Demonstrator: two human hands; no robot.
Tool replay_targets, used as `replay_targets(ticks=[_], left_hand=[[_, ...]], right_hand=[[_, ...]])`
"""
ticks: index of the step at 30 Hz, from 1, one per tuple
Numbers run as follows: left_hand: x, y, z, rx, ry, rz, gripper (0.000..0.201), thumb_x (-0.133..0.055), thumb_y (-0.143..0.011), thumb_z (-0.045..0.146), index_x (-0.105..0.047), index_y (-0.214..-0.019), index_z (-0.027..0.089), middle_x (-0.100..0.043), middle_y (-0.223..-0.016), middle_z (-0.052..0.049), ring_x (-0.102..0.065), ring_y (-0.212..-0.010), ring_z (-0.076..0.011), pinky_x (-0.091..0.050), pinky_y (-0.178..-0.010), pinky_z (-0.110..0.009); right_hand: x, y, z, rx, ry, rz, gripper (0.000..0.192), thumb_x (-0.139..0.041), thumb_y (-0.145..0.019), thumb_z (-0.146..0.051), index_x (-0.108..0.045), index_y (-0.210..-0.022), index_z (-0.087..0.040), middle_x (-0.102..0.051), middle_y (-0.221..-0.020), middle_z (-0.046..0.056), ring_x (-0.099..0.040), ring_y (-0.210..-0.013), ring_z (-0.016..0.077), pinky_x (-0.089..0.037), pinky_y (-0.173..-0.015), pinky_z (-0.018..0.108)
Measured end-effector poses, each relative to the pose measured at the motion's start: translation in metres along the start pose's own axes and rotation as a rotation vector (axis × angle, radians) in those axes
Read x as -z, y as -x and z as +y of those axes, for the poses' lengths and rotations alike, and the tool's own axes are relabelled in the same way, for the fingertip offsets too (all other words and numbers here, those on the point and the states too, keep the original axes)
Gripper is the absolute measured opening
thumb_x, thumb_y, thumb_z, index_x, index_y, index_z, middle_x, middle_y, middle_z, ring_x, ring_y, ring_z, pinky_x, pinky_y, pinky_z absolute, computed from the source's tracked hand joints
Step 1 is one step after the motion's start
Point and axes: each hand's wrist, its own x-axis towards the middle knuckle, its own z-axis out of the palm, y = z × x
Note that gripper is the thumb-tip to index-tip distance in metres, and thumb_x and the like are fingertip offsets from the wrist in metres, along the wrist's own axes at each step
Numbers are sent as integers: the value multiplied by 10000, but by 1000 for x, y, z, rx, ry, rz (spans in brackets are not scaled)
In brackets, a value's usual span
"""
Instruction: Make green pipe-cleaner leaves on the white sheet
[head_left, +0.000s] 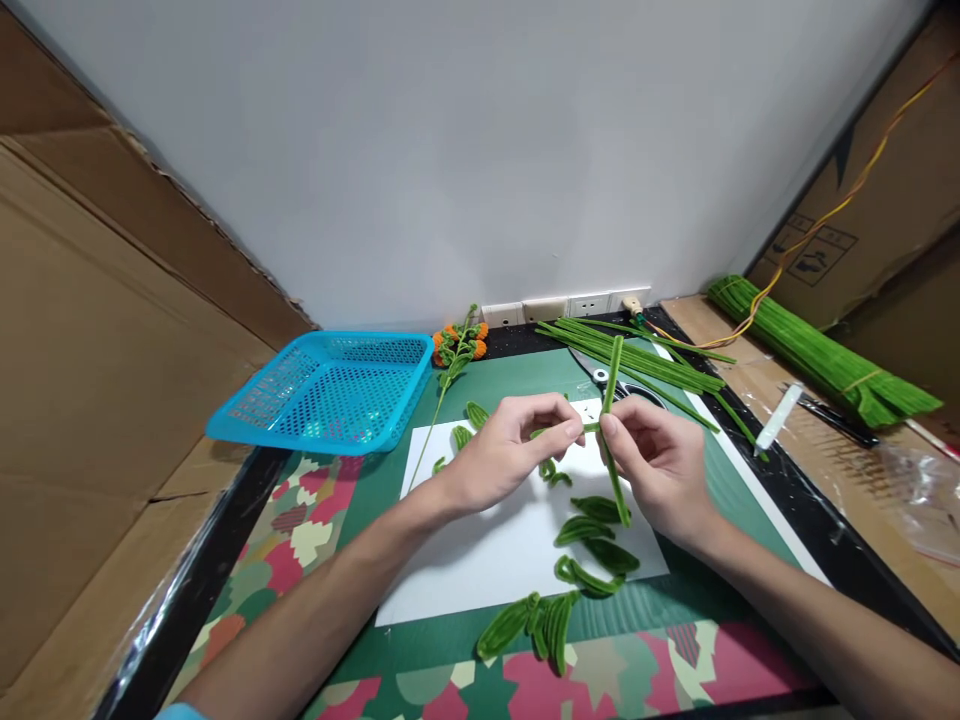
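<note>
- I saw my left hand [502,450] and my right hand [660,465] meeting above the white sheet [487,560] in the middle of the bench [420,650].
- The right hand was pinched around a green pipe cleaner [613,420], held nearly upright, its top end above the fingers and its lower end reaching down past the palm.
- The left hand was closed at thumb and forefinger on a short green end running sideways toward that stem; whether it was the same piece bent over or a second one, I could not tell.
- I judged the pipe cleaner very light, fuzzy and easy to grip, with a wire core that bends and keeps its bend; the best hold was close to the joint, with fingertips only.
- Finished green leaf loops [592,545] lay on the sheet just below the hands, with another cluster [532,625] at its near edge.
- A loose spread of straight green stems [637,360] lay behind the hands, a tied bundle [817,350] well off to the right.
- A blue basket [330,390] stood at the left, and a sprig with orange flowers [457,345] just beside it.
</note>
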Motion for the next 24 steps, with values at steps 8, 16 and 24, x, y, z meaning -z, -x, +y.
replay_targets(ticks=[8,16,24], left_hand=[[-3,-4,-14,209,391,115,350,-795,-855,446,-633,-806,140,-538,-697,25,-426,-584,-74,-285,-548,-212],[-4,-2,-14,86,146,119,353,-766,-893,480,-696,-867,135,-573,-693,15,-462,-591,-89,-325,-546,-224],[0,-4,-15,190,319,156,410,-685,-925,535,-654,-826,139,-575,-663,10,-478,-565,-88,-324,-524,-209]], right_hand=[[5,-2,5,149,192,-27,233,-591,-1035,-389,-663,-887,-225,-617,-726,9,-545,-602,159,-454,-578,287],[2,-7,9,-93,0,-108,389,-626,-1013,-519,-625,-775,-212,-565,-653,-17,-489,-507,129,-406,-493,272],[4,-7,6,62,96,2,320,-609,-1039,-418,-652,-793,-218,-617,-682,2,-539,-548,145,-440,-531,276]])
